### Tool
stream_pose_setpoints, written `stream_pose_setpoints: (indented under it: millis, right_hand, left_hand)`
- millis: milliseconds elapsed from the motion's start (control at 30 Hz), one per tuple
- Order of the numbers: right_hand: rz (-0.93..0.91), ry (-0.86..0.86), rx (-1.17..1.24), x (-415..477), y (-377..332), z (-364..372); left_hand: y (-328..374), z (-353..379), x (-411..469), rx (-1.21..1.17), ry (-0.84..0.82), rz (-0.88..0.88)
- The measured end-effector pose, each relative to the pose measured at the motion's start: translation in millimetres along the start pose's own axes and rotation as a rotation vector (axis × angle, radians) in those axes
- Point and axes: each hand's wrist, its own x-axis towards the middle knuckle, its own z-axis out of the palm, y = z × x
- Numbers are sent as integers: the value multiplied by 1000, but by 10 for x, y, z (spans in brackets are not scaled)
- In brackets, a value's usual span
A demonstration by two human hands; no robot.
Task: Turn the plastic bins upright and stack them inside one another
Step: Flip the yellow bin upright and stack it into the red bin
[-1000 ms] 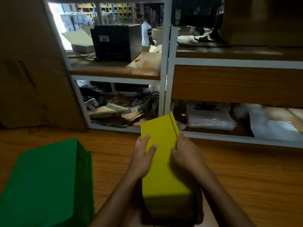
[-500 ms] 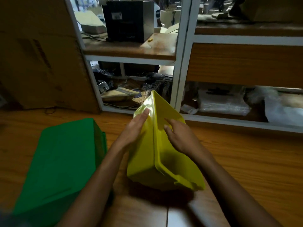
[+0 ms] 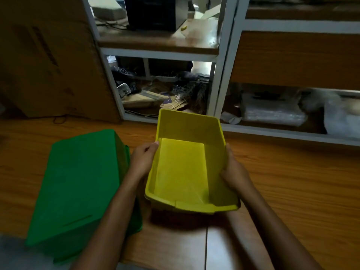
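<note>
Hands: left (image 3: 143,160), right (image 3: 232,168) | fingers clasp upright yellow bin (image 3: 181,168) sides

A wood-grain worktop (image 3: 292,191) fills the lower view. Along its far edge stands a white-framed shelf unit (image 3: 222,75). A large cardboard box (image 3: 48,61) leans at the far left corner. On the upper shelf sits a black machine (image 3: 153,12). The lower shelf holds a jumble of cables and papers (image 3: 155,94), and, to the right, clear plastic bags (image 3: 272,112).
</note>
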Motion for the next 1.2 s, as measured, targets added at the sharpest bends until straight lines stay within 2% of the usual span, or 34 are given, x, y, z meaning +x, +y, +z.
stream_pose_setpoints:
  millis: [167,267,433,567,667,800,900,1067,1200]
  right_hand:
    - [32,128,23,-60,-117,200]
    - [85,156,86,-71,-138,208]
    - [266,135,499,-119,-78,158]
    - [213,19,718,-270,22,35]
    - [127,-3,720,-455,149,-151]
    - [2,84,629,-776,365,-456]
    - [-63,194,569,-1097,576,-716]
    - [-108,409,554,-1722,1082,-1144]
    - [-118,534,587,-2254,1547,-1486]
  left_hand:
    - [-180,-55,-56,363,122,69]
    - [-259,-37,-20,410,121,41]
    - [-235,-50,-21,58,-73,-41]
    - [-102,93,-207,-164,-188,-76]
    - [-39,274,-383,-258,-201,-48]
    - [101,532,-644,-342,-239,-15]
    - [281,773,-898,-365,-249,28]
    - [656,1244,-1482,-441,-369,171]
    - [847,1723,-1958,-379,-421,281]
